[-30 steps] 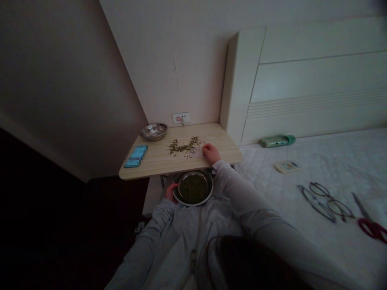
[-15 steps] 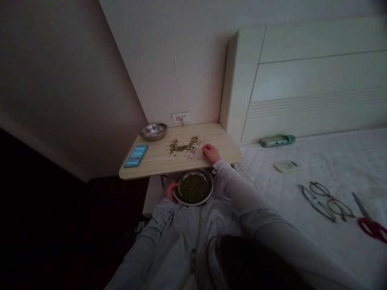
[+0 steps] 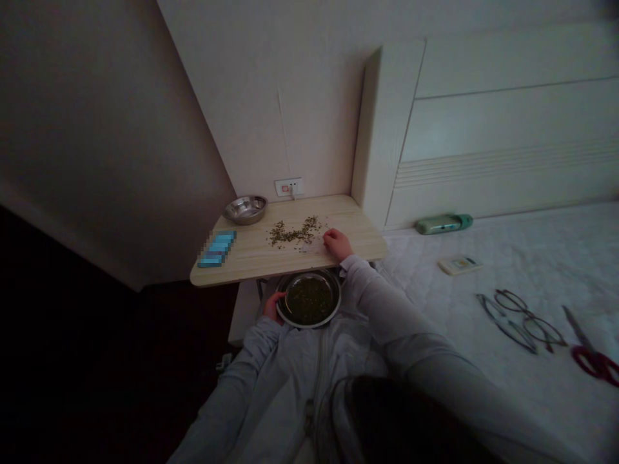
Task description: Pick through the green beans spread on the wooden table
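My left hand (image 3: 275,307) grips the left rim of a steel bowl (image 3: 333,314) held at my lap, under the table's front edge. Small dark-green grains (image 3: 309,299) cover the bowl's bottom. On the wooden table (image 3: 251,258), more green-brown grains (image 3: 293,234) are scattered in a loose patch. My right hand (image 3: 337,243) rests on the tabletop just right of that patch, with its fingers curled and pressed together. Whatever may be between those fingertips is too small to make out.
A second steel bowl (image 3: 245,210) stands at the table's back left, behind a pixelated phone (image 3: 217,249). On the bed to the right lie a green case (image 3: 443,223), a pale device (image 3: 460,265), eyeglasses (image 3: 529,322) and red-handled scissors (image 3: 592,361). A wall socket (image 3: 289,187) sits behind the table.
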A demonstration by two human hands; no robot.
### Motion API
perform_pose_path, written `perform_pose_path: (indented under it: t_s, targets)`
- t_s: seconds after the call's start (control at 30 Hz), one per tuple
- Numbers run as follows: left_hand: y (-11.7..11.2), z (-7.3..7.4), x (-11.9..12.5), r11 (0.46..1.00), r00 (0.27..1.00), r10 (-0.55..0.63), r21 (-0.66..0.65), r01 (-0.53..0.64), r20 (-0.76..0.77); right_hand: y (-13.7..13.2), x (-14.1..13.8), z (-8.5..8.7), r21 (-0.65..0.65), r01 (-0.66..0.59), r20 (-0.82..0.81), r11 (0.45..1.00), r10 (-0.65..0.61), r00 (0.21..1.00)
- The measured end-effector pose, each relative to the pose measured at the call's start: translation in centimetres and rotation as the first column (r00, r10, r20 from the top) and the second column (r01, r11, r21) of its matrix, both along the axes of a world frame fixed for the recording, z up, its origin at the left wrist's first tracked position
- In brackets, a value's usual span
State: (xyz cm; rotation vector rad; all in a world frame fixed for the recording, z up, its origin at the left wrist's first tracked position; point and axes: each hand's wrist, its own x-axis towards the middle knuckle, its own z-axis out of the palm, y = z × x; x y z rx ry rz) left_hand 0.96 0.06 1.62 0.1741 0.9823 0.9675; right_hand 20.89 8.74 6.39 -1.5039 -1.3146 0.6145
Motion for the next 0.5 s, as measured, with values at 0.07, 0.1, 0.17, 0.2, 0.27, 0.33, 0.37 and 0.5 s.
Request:
perform_pose_path:
  t_s: [0.07,0.1,0.17,0.2,0.27,0.33,0.37,0.5]
  targets:
    - [0.03,-0.05,-0.01,1.000,1.000,-0.006,0.005,0.006,-0.006,0.19,0.07,-0.20,0.000,-0.001,-0.015,1.000,0.001,1.000]
    - [0.04,-0.06,-0.01,1.000,1.000,-0.005,0.010,0.005,-0.010,0.27,0.10,-0.28,0.002,0.002,-0.012,1.000,-0.002,1.000]
    - [0.06,-0.11,0.01,1.000,1.000,0.000,0.022,0.000,-0.021,0.36,0.13,-0.37,0.010,0.011,0.010,1.000,-0.011,1.000]
    - [0.08,-0.14,0.02,1.000,1.000,0.003,0.027,-0.002,-0.023,0.36,0.12,-0.37,0.016,0.016,0.022,1.000,-0.017,1.000]
    - [0.11,-0.25,0.00,1.000,1.000,0.002,0.029,-0.001,-0.018,0.30,0.09,-0.31,0.025,0.027,0.042,0.999,-0.028,0.999]
    - [0.14,-0.37,-0.04,1.000,1.000,-0.001,0.026,0.002,-0.008,0.16,0.04,-0.16,0.022,0.029,0.054,0.999,-0.030,0.998]
    - [0.15,-0.41,-0.06,1.000,1.000,-0.004,0.025,0.004,-0.003,0.08,0.02,-0.08,0.017,0.027,0.055,1.000,-0.027,0.998]
    - [0.13,-0.29,-0.01,0.999,1.000,0.006,0.032,-0.006,-0.011,-0.20,-0.02,0.24,-0.008,0.010,0.021,1.000,-0.009,1.000]
